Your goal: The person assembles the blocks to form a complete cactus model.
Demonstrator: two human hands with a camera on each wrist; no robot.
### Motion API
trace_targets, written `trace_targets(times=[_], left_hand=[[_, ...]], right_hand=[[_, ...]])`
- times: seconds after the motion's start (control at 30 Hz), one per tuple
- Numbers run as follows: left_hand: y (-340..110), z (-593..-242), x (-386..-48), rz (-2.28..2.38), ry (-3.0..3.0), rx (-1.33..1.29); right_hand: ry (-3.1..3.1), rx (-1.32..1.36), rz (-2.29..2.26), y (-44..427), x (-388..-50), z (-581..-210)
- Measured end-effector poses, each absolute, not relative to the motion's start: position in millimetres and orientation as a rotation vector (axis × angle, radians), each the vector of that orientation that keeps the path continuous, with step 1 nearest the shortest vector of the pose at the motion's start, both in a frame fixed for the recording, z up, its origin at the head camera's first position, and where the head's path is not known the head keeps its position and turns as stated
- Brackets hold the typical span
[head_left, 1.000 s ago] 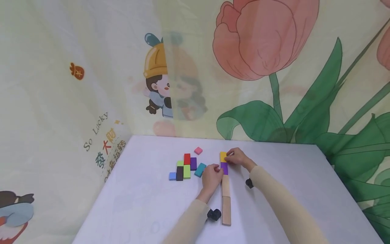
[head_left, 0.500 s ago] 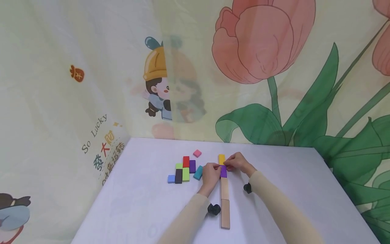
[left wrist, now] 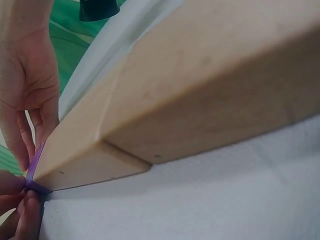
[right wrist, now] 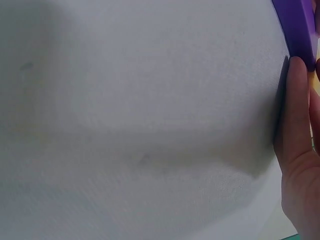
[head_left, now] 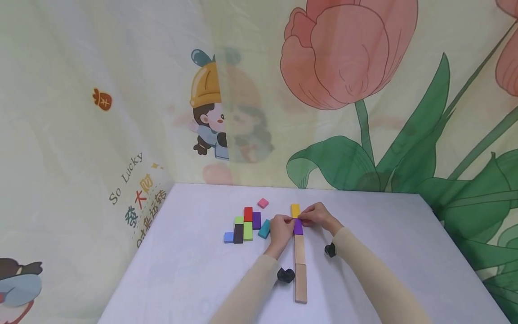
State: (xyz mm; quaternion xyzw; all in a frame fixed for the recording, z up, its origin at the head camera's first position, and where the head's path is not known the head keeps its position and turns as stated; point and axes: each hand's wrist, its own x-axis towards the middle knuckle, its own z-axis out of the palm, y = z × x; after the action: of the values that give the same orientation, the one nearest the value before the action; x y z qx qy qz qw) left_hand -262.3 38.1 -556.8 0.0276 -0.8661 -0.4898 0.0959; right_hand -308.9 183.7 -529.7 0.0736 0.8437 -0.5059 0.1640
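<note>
Left hand (head_left: 281, 230) pinches the purple block (head_left: 298, 227) at its far end, left side. Right hand (head_left: 317, 215) has fingertips on the opposite side, at the seam with the yellow block (head_left: 295, 210); can't tell if it's pinching or just pressing. Purple block lies flat on the table (head_left: 170, 270) right at the grip, yellow on the far side of it in the same row. Toward the person from the grip: first wooden block (head_left: 299, 249), then second wooden block (head_left: 301, 283), end to end. Teal block (head_left: 264, 229) sits skewed just left of the left hand. Further left: red block (head_left: 248, 214), black block (head_left: 238, 234) and blue block (head_left: 229, 237), clustered. Pink block (head_left: 263, 203) is beyond the grip, to its left, standing apart.
</note>
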Motion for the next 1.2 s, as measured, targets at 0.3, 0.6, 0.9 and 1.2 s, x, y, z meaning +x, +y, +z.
trace_targets(times=[0.3,0.6,0.9,1.2], left_hand=[[38,-555,-263,-1.460,-2.580,0.080],[36,-556,-263,-1.491,-2.555,0.055],[17,-559,-239,-1.668,-2.569,0.051],[13,-555,-234,-1.737,-2.616,0.030]], right_hand=[[2.392,0.217,-1.469,185,-308,-530],[2.404,0.234,-1.479,185,-308,-531],[2.394,0.250,-1.429,189,-290,-533],[2.390,0.147,-1.404,185,-274,-533]])
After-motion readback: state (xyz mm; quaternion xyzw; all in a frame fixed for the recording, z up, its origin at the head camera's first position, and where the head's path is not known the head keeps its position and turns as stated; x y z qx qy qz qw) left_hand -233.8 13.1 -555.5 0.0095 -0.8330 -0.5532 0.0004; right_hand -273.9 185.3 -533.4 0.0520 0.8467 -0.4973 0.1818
